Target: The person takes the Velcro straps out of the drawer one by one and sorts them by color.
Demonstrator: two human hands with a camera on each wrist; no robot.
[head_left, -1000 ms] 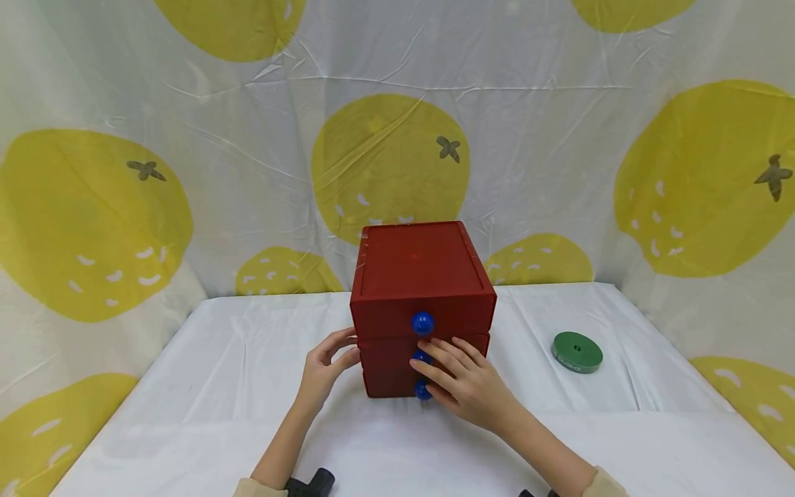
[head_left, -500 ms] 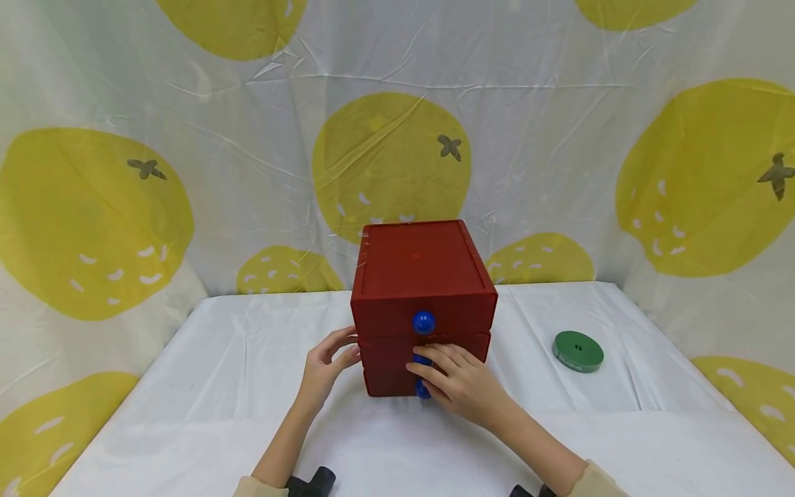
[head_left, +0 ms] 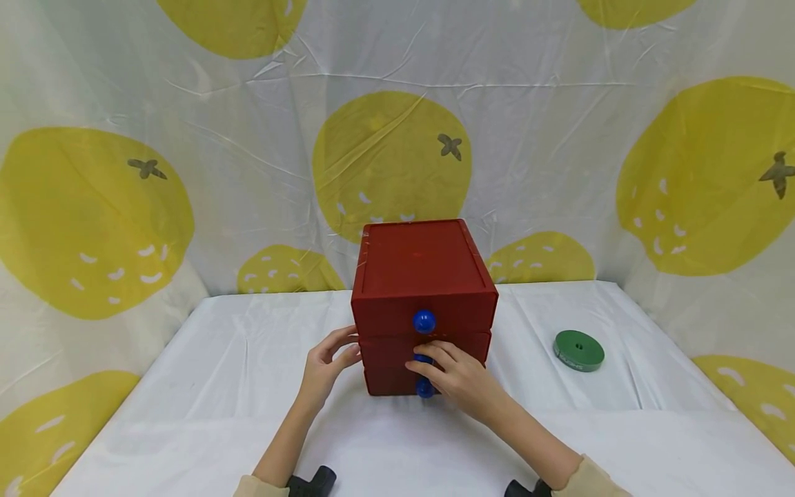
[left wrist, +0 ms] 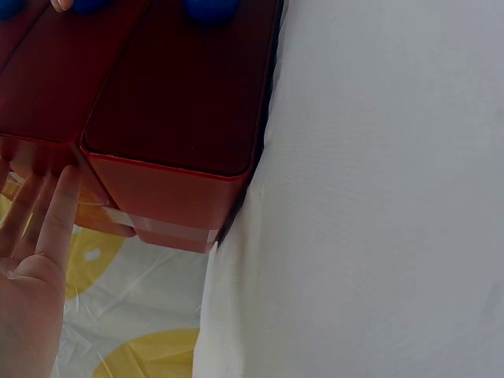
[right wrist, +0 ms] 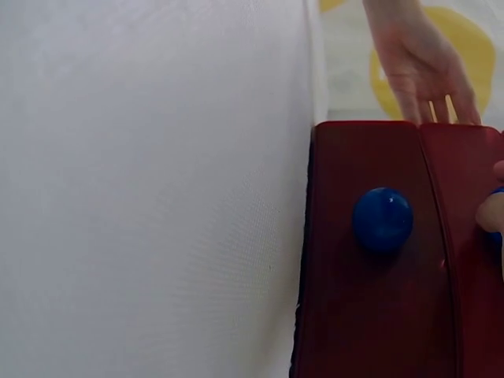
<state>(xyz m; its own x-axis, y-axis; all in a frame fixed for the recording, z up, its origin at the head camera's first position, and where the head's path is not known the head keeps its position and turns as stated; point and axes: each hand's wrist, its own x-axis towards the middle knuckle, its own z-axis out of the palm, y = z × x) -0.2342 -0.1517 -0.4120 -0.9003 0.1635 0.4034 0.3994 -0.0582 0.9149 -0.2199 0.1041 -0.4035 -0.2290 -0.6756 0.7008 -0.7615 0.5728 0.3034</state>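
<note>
Red drawer box [head_left: 417, 262] stands upright near the middle of a table [head_left: 248, 359] spread with white cloth, its front facing the person. Three round blue knobs run in a column down that front: a top knob [head_left: 424, 322], a middle knob [head_left: 424, 359] and a bottom knob [head_left: 425, 388].

What has just changed is the right hand [head_left: 467, 384]. A second ago its fingers were spread loosely over the front, around the two lower knobs; now they are drawn in, with thumb and fingers pinched on the middle knob. In the right wrist view that pinch sits at the very edge, so only part of it shows. This appears to settle which knob is in the grasp. The box itself looks unmoved, and its drawer fronts seem level with one another, so the grip, as far as I can judge, has not drawn anything out.

The left hand [head_left: 324, 364] is much as it was, at the left side of the box. Its fingers are extended and slightly apart, tips touching the side wall, gripping nothing.

Well apart to the right lies a flat green disc [head_left: 579, 351]. Behind everything hangs a pale backdrop [head_left: 528, 159] printed with large yellow fruit.
</note>
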